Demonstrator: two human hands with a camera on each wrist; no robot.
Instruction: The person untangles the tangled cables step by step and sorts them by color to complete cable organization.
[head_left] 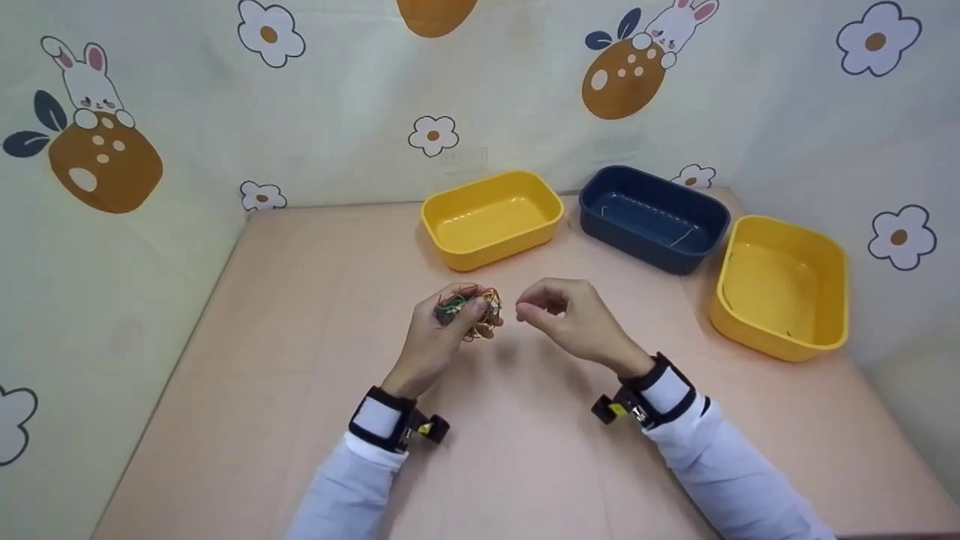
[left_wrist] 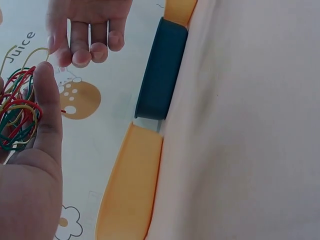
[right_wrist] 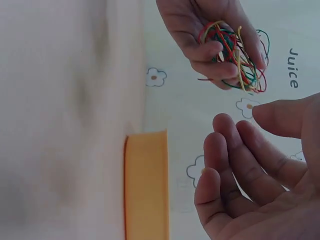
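A tangle of thin red, green and yellow wires [head_left: 491, 301] lies in my left hand [head_left: 431, 337], gripped between thumb and fingers above the table. Several loops and loose ends of the wires [right_wrist: 235, 47] stick out past the fingers in the right wrist view. My right hand [head_left: 581, 319] is just to the right of the tangle, fingers loosely bent. A small gap separates its thumb from the fingers in the right wrist view, and nothing shows between them. In the left wrist view, one yellow wire [left_wrist: 37, 50] arches up close to the right thumb.
Behind the hands stands a yellow bin [head_left: 491, 251]. To its right is a dark blue bin [head_left: 652, 251] with a few thin strands inside. Farther right another yellow bin [head_left: 780, 341] holds small dark bits. A patterned cloth [head_left: 337, 112] hangs behind the pink-covered table [head_left: 300, 300].
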